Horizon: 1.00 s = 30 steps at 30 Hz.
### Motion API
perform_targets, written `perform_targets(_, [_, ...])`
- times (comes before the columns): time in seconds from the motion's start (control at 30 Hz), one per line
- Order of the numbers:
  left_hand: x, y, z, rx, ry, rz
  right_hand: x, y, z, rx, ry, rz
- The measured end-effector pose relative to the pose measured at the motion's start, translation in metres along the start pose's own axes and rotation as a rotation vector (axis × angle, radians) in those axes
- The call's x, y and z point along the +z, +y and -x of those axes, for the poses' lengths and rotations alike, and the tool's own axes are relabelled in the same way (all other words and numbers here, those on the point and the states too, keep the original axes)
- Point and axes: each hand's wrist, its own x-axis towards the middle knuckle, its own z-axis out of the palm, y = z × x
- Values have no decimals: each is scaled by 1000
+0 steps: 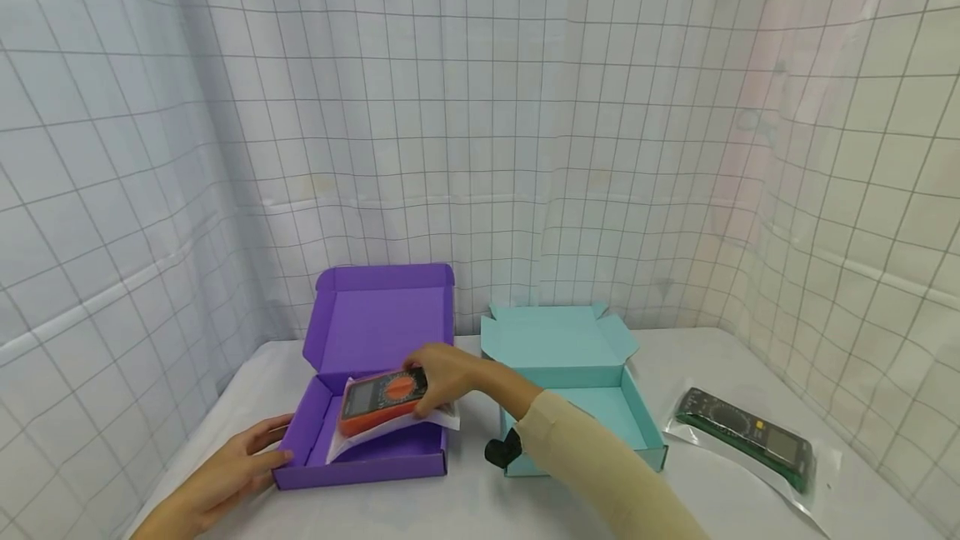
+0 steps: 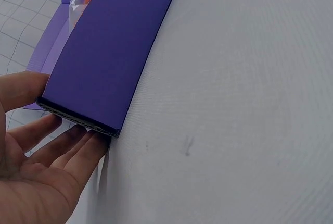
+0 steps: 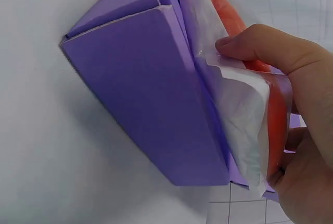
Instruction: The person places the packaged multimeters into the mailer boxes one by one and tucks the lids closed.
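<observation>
1. Thumb and fingers of the right hand (image 1: 446,377) pinch the near-right end of an orange multimeter (image 1: 375,398) in its clear-and-white bag (image 3: 234,99).
2. Left hand (image 1: 232,469) grips the purple box (image 1: 360,472) at its front left corner, thumb over the rim, fingers against the outer side, apart from the multimeter.
3. That multimeter sits tilted over the purple box, between the two hands, screen end lower, bag jutting past the right wall.
4. Beige sleeve (image 1: 600,465) crosses in front of the open teal box (image 1: 637,411).
5. Far right, a bagged green-and-black multimeter (image 1: 742,432) lies on the white table (image 1: 465,507).
</observation>
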Motion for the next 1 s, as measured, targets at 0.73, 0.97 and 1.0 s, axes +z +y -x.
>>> perform_targets(0.73, [0, 1, -1, -38, 26, 35, 17, -29, -26, 55, -143, 159])
perform_targets(0.97, [0, -1, 0, -36, 28, 42, 31, -29, -25, 54, -146, 162])
perform_targets(1.0, [-1, -1, 1, -37, 29, 43, 31, -28, -24, 48, -147, 154])
